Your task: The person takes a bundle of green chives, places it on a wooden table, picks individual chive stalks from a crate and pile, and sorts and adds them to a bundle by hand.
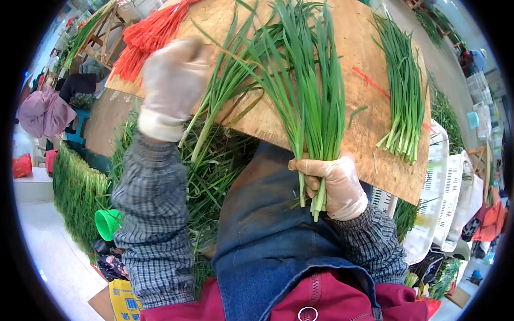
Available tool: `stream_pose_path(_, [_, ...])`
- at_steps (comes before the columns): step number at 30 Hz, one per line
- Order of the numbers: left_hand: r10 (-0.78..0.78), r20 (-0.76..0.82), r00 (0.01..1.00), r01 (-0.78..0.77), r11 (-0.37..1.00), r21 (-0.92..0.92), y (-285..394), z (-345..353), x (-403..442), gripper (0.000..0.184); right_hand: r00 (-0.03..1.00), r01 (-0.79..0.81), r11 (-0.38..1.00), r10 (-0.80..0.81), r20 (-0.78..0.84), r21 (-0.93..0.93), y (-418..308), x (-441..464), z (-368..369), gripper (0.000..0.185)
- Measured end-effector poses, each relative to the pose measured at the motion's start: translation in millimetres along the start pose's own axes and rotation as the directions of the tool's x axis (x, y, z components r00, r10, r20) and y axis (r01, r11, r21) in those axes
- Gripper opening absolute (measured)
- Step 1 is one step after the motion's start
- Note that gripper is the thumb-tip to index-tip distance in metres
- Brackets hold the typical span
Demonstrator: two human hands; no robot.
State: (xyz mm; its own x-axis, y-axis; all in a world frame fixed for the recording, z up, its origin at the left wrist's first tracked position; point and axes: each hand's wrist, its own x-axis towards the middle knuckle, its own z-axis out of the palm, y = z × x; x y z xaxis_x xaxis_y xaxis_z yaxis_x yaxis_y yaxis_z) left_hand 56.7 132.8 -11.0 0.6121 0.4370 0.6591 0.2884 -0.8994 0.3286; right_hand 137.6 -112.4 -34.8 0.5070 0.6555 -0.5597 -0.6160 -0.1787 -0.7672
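My right hand, in a pale glove, is wrapped round the white stem ends of a bunch of long green leafy stalks, which lies over the edge of the wooden board. My left hand, also gloved, is raised at the board's left side and blurred, with its fingers curled; whether it holds anything is too smeared to tell. Beside it lie looser stalks, their pale ends past the board's edge. At the right of the board rests a separate bundle of stalks, with a red strip next to it.
Red strips are heaped at the board's upper left. Loose greens lie below the board. Bundled greens stand at the left near a green container. White plastic baskets stand at the right. A person in purple is far left.
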Motion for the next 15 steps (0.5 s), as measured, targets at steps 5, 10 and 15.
stream_pose_path(5, [-0.301, -0.203, 0.932, 0.327, 0.938, 0.111, -39.0, -110.7, -46.3, 0.022, 0.989, -0.105, 0.98, 0.085, 0.124, 0.168, -1.7, 2.5, -11.9, 0.014])
stream_pose_path(10, [-0.447, -0.127, 0.885, 0.233, 0.191, 0.954, -59.5, -178.3, -138.7, 0.025, 0.931, -0.233, 0.923, 0.121, 0.344, 0.306, 8.7, 10.0, -15.1, 0.024])
stream_pose_path(15, [-0.539, 0.482, 0.691, 0.707, 0.643, -0.295, 71.0, -86.2, -137.2, 0.012, 0.934, -0.264, 0.876, 0.128, 0.335, 0.403, 13.6, 8.5, 9.2, 0.026])
